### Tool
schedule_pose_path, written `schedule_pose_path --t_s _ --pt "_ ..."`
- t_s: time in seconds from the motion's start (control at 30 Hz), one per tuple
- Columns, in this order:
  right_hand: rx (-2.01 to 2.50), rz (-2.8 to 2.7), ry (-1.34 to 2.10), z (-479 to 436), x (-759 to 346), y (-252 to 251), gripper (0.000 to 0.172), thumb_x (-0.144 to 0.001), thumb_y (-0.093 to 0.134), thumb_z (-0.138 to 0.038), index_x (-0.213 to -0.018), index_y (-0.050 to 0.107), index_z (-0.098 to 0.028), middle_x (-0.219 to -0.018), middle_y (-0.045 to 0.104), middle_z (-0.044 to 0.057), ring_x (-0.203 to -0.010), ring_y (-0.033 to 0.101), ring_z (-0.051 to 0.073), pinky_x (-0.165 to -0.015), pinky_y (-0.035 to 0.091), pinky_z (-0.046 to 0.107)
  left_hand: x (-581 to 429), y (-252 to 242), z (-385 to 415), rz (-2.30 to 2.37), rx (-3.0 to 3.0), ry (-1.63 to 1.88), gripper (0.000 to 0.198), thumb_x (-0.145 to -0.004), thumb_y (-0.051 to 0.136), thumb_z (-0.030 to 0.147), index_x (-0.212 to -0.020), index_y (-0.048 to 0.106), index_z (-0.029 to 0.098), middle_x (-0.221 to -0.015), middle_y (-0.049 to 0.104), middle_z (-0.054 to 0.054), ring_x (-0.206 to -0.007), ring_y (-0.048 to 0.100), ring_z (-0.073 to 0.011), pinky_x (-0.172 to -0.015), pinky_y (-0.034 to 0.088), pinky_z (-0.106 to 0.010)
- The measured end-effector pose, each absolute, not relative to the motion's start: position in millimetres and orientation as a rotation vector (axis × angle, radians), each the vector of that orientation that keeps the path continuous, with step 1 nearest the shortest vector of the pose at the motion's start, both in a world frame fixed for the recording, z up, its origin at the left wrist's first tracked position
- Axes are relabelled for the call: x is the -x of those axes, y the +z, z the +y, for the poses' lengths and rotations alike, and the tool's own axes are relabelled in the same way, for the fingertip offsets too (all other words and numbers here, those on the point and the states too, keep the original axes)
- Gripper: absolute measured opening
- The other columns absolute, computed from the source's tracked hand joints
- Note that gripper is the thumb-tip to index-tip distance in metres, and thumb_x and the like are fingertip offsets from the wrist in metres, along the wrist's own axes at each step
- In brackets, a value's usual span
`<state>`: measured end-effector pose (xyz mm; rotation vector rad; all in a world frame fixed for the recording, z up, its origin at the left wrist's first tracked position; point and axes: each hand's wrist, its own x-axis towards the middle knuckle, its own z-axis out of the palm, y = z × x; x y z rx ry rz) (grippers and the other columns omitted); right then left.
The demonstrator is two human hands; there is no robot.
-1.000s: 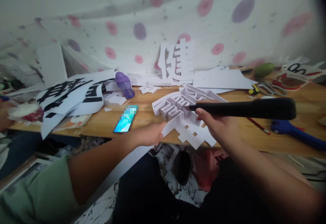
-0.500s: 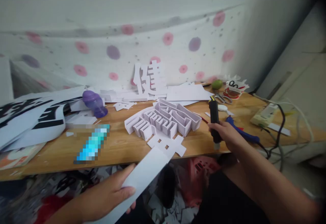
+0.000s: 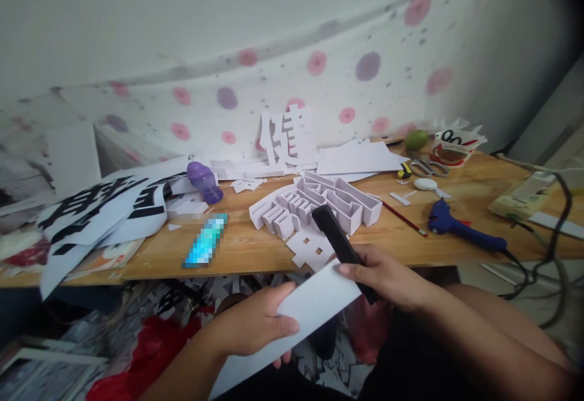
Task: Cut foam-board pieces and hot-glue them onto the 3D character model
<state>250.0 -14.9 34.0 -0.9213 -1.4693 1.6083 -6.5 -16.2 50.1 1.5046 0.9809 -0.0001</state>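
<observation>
My left hand [image 3: 258, 322] is closed on a long white strip [image 3: 319, 303] that looks like foam board or card, thumb on top and fingers underneath. My right hand [image 3: 383, 276] grips a long black tool [image 3: 337, 240], whose exact kind I cannot make out, at the strip's upper right end. My right thumb is close to the strip's corner. Just beyond lie a flat white cut-out with square holes [image 3: 308, 249] and a white raised character shape with upright walls [image 3: 360, 212]. Behind them a white cut-out character [image 3: 287, 139] leans upright.
A blue glue gun [image 3: 469, 230] and a red pencil [image 3: 404, 215] lie at right, near scissors [image 3: 429, 167] and a tape measure [image 3: 404, 171]. A purple bottle [image 3: 205, 182], a pixelated bright blue patch [image 3: 205, 241] and printed sheets [image 3: 109, 206] are at left. Scraps cover the floor.
My right hand has brought the black tool from the table's right side leftward to the strip's end. My left hand and the strip are higher in view. The camera has turned slightly.
</observation>
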Motion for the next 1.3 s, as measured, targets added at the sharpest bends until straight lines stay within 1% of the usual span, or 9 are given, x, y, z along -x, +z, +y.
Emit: schedule_pose_path --t_s 0.17,0.33,0.5,0.6,0.8,1.0,1.1,1.23,1.3 --pt "0.692 -1.232 1.813 -14.3 -247.7 29.0 0.030 -0.068 0.076 -0.032 -0.087 0.070 -0.009 -0.070 0.063 0.004 -0.061 0.054 0.010 -0.056 0.039 0.019 7.4 67.4 -21.9 0.877 -1.442 -0.040 0.041 -0.082 0.058 0.042 -0.112 0.045 0.017 -0.072 0.061 -0.002 -0.055 0.062 -0.0150 -0.046 0.043 -0.021" --pt "0.610 -1.111 1.869 -17.2 -242.9 23.9 0.028 -0.062 0.078 -0.031 -0.082 0.071 -0.011 -0.066 0.063 0.002 -0.056 0.055 0.009 -0.052 0.040 0.019 9.3 73.2 -23.1 0.776 -1.471 -0.044 0.036 -0.081 0.059 0.046 -0.103 0.050 0.017 -0.070 0.063 -0.002 -0.053 0.061 -0.0132 -0.045 0.042 -0.018" --pt "0.595 -1.060 1.928 -19.5 -229.6 17.2 0.029 -0.058 0.080 -0.031 -0.077 0.071 -0.011 -0.066 0.064 0.003 -0.056 0.056 0.010 -0.054 0.041 0.020 7.0 78.9 -24.0 0.703 -1.517 -0.047 0.043 -0.081 0.057 0.049 -0.111 0.051 0.018 -0.078 0.065 -0.005 -0.061 0.064 -0.0149 -0.055 0.048 -0.023" --pt "0.600 -1.067 1.932 -19.6 -223.1 12.9 0.031 -0.059 0.080 -0.033 -0.078 0.070 -0.011 -0.066 0.063 0.002 -0.056 0.055 0.009 -0.054 0.040 0.020 6.5 79.5 -24.4 0.706 -1.507 -0.047 0.046 -0.081 0.058 0.049 -0.114 0.050 0.018 -0.083 0.066 -0.006 -0.060 0.064 -0.0145 -0.052 0.047 -0.022" --pt "0.691 -1.071 1.848 -13.6 -220.9 14.2 0.033 -0.061 0.082 -0.033 -0.076 0.063 -0.011 -0.061 0.054 -0.003 -0.053 0.046 0.005 -0.050 0.033 0.017 9.9 67.4 -27.0 0.764 -1.408 0.074 0.047 -0.078 0.061 0.048 -0.111 0.048 0.017 -0.081 0.063 -0.005 -0.056 0.061 -0.0129 -0.047 0.044 -0.020" --pt "0.785 -1.091 1.778 -15.5 -217.2 21.4 0.035 -0.064 0.080 -0.036 -0.077 0.057 -0.013 -0.063 0.050 -0.004 -0.055 0.042 0.006 -0.051 0.030 0.018 15.3 60.5 -34.8 0.888 -1.368 0.100 0.044 -0.078 0.061 0.045 -0.107 0.047 0.016 -0.073 0.060 -0.003 -0.051 0.057 -0.0115 -0.043 0.039 -0.019" --pt "0.880 -1.124 1.731 -20.6 -214.8 18.8 0.038 -0.065 0.078 -0.042 -0.078 0.055 -0.015 -0.064 0.048 -0.004 -0.057 0.041 0.007 -0.052 0.030 0.020 20.3 62.0 -38.8 0.905 -1.400 0.096 0.040 -0.078 0.060 0.044 -0.105 0.048 0.017 -0.077 0.061 -0.002 -0.055 0.057 -0.0118 -0.048 0.042 -0.021" --pt "1.005 -1.108 1.702 -24.0 -212.1 10.5 0.038 -0.066 0.075 -0.046 -0.080 0.055 -0.018 -0.063 0.047 -0.004 -0.056 0.041 0.009 -0.052 0.030 0.021 27.2 62.5 -40.8 0.949 -1.726 0.182 0.030 -0.077 0.063 0.038 -0.099 0.057 0.020 -0.087 0.061 0.000 -0.075 0.056 -0.0136 -0.062 0.042 -0.020" --pt "1.046 -1.102 1.676 -24.8 -210.3 7.5 0.036 -0.066 0.074 -0.047 -0.079 0.056 -0.020 -0.063 0.048 -0.004 -0.056 0.042 0.010 -0.052 0.030 0.022 30.0 59.8 -41.9 0.966 -1.778 0.191 0.030 -0.077 0.062 0.039 -0.099 0.058 0.020 -0.086 0.060 0.000 -0.075 0.054 -0.0131 -0.061 0.040 -0.019"
